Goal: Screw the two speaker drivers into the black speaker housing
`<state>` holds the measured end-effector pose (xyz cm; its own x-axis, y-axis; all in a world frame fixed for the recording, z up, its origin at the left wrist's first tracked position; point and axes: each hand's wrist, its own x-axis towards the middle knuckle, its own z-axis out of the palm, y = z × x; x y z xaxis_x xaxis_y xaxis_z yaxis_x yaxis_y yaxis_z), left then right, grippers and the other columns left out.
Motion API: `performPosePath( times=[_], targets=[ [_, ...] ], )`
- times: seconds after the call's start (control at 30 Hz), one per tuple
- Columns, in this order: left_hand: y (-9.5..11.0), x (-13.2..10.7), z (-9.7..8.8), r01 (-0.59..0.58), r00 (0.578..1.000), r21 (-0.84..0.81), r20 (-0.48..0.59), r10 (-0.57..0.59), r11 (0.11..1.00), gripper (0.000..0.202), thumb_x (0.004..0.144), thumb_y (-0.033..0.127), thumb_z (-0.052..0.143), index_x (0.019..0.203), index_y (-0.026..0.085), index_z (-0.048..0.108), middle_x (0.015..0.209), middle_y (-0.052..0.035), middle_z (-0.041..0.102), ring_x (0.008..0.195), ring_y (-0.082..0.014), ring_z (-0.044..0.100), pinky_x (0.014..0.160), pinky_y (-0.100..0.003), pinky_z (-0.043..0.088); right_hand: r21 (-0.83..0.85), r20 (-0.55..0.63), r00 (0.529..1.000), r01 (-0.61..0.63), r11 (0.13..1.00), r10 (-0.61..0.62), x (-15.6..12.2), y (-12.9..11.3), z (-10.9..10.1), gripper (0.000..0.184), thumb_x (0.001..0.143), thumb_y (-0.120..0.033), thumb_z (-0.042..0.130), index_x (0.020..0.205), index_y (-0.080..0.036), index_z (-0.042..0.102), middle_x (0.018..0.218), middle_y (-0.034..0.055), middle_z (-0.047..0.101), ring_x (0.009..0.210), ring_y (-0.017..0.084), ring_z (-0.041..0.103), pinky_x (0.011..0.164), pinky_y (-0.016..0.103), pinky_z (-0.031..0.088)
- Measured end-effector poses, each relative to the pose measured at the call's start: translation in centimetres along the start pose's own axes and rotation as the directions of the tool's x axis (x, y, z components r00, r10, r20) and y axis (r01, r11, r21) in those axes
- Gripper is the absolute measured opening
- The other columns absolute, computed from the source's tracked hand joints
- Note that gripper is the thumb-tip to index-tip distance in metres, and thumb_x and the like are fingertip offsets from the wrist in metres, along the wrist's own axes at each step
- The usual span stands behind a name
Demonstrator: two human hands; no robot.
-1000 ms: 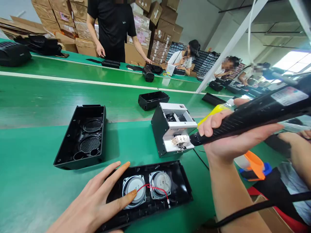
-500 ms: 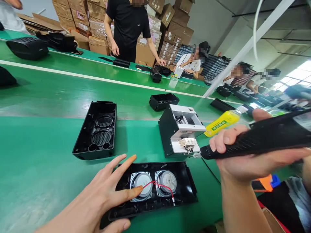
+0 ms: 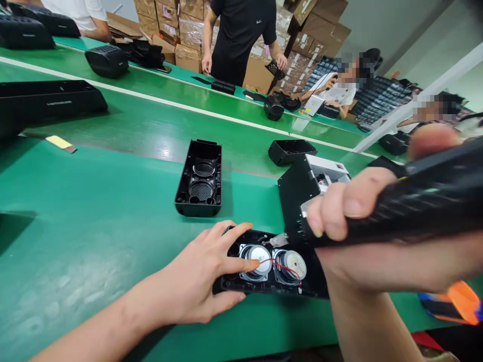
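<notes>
A black speaker housing (image 3: 313,286) lies open side up in front of me, with two round speaker drivers (image 3: 295,264) in it, joined by thin red wires. My left hand (image 3: 211,271) spreads over its left end: one fingertip rests on the left driver, another lies at the far edge, and the thumb lies along the near edge. My right hand (image 3: 350,221) is wrapped round a black electric screwdriver (image 3: 422,201). The pale, translucent tip of the screwdriver is at the far side of the housing, between the drivers. Whether it touches a screw is unclear.
An empty black housing half (image 3: 198,201) with grilles stands beyond my left hand. The boxy black-and-white machine (image 3: 298,193) sits behind the screwdriver, partly hidden. Another black shell (image 3: 290,151) lies farther back. Black speakers (image 3: 53,103) stand at left. Across the bench, a person (image 3: 241,40) handles parts.
My right hand has brought the screwdriver from beside the machine down to the housing's far side. My left hand stays on the housing. The view has shifted left.
</notes>
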<state>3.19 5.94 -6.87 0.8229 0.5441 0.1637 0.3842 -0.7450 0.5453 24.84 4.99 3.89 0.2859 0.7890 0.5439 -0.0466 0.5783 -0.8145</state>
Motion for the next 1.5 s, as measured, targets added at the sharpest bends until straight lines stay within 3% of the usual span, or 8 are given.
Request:
performPosePath(
  times=[0.1,0.2,0.4,0.83,1.23,1.5],
  targets=[
    [0.1,0.1,-0.1,-0.007,1.000,-0.007,-0.011,0.007,1.000,0.059,0.083,0.031,0.081,0.139,0.041,0.065,0.170,-0.0064,0.031,0.148,-0.0433,0.040,0.118,-0.069,0.040,0.204,0.032,0.997,-0.070,0.977,0.065,-0.9,1.8,3.0,0.051,0.086,-0.072,0.065,0.116,-0.031,0.065,0.058,-0.0073,0.058,0.036,0.012,0.045,0.031,0.025,0.038],
    [0.2,0.2,-0.2,-0.010,1.000,-0.016,-0.010,0.009,1.000,0.057,0.083,0.033,0.081,0.137,0.039,0.067,0.169,-0.0073,0.033,0.146,-0.0426,0.040,0.118,-0.067,0.041,0.211,0.050,0.997,-0.066,0.975,0.057,-1.5,3.6,4.0,0.057,0.092,-0.076,0.052,0.122,-0.029,0.063,0.060,-0.0062,0.056,0.037,0.012,0.045,0.033,0.024,0.038],
    [0.1,0.4,-0.2,-0.003,1.000,-0.013,-0.009,0.002,1.000,0.056,0.083,0.035,0.080,0.137,0.041,0.066,0.169,-0.0055,0.033,0.145,-0.0409,0.041,0.115,-0.064,0.043,0.173,0.043,0.997,-0.067,0.983,0.061,-1.9,5.5,3.7,0.061,0.089,-0.081,0.051,0.119,-0.028,0.061,0.060,-0.0066,0.054,0.037,0.013,0.044,0.033,0.025,0.037],
    [0.5,0.5,0.1,0.034,0.998,0.013,-0.057,-0.034,0.999,0.054,0.081,0.036,0.077,0.134,0.042,0.069,0.167,-0.0032,0.038,0.146,-0.0359,0.040,0.117,-0.061,0.034,0.182,0.055,0.996,-0.073,0.981,0.064,-1.9,6.1,3.8,0.062,0.091,-0.078,0.051,0.121,-0.024,0.056,0.060,-0.0078,0.055,0.036,0.011,0.045,0.032,0.024,0.037],
    [0.4,0.5,0.2,0.031,0.997,-0.015,-0.065,-0.032,0.999,0.051,0.082,0.034,0.076,0.131,0.044,0.069,0.164,-0.0020,0.039,0.143,-0.0339,0.041,0.117,-0.057,0.034,0.224,0.125,0.991,-0.082,0.971,0.054,-2.5,6.8,3.6,0.063,0.090,-0.078,0.054,0.120,-0.024,0.062,0.063,-0.0053,0.058,0.040,0.011,0.046,0.036,0.024,0.040],
    [0.7,0.6,-0.2,0.046,0.998,-0.008,-0.051,-0.046,0.999,0.051,0.082,0.034,0.076,0.132,0.043,0.069,0.160,-0.0033,0.042,0.138,-0.0354,0.043,0.114,-0.060,0.037,0.277,0.261,0.964,-0.126,0.953,0.052,-3.0,7.6,3.3,0.056,0.092,-0.075,0.054,0.118,-0.027,0.063,0.065,-0.0043,0.060,0.040,0.011,0.051,0.037,0.024,0.040]
  ],
)
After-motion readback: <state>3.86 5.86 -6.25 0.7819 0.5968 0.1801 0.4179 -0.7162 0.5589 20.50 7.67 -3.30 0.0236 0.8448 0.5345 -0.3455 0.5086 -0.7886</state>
